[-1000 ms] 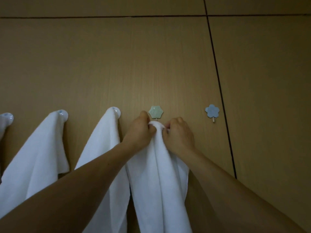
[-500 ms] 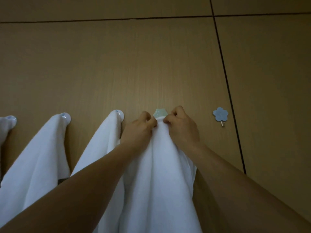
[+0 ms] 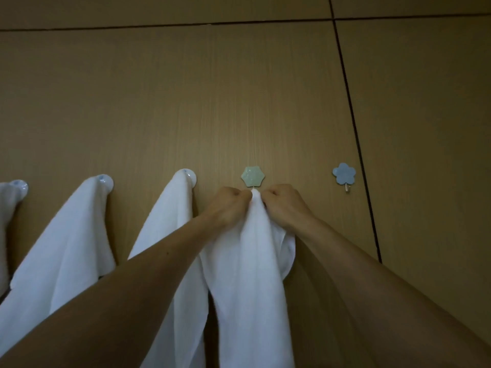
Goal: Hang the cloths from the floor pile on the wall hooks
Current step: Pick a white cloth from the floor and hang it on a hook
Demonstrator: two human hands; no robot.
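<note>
Hanging down between the two hands, the white cloth (image 3: 252, 274) is gathered to a narrow peak at its top. Left hand (image 3: 229, 205): fingers curled, pinching the peak from its own side. Right hand (image 3: 285, 208): fingers curled likewise, pinching the opposite side of the same peak. The knuckles of the two hands nearly meet, with only the tip of the cloth between them. That tip lies directly below the green hook (image 3: 252, 176), at the small metal pin under its plate. Whether the fabric is caught on the pin cannot be told. The rest of the cloth drapes in long folds below the wrists and between the forearms, running out of the bottom of the view.

Just beside the left wrist, a second cloth (image 3: 170, 229) hangs from a round hook (image 3: 189, 175); the left forearm crosses in front of its lower part. Further out on that side, a third cloth (image 3: 66, 248) hangs from a second round hook (image 3: 105, 181). At the frame edge, a fourth cloth (image 3: 6, 208) is partly visible on a third round hook (image 3: 19, 187).

Well apart from the right hand, the blue flower hook (image 3: 343, 173) shows its metal pin in plain sight. All hooks are fixed to the wood-grain wall panel (image 3: 186, 102). A dark seam (image 3: 353, 128) runs past the blue flower hook on the side away from the hands. Lighting is dim.
</note>
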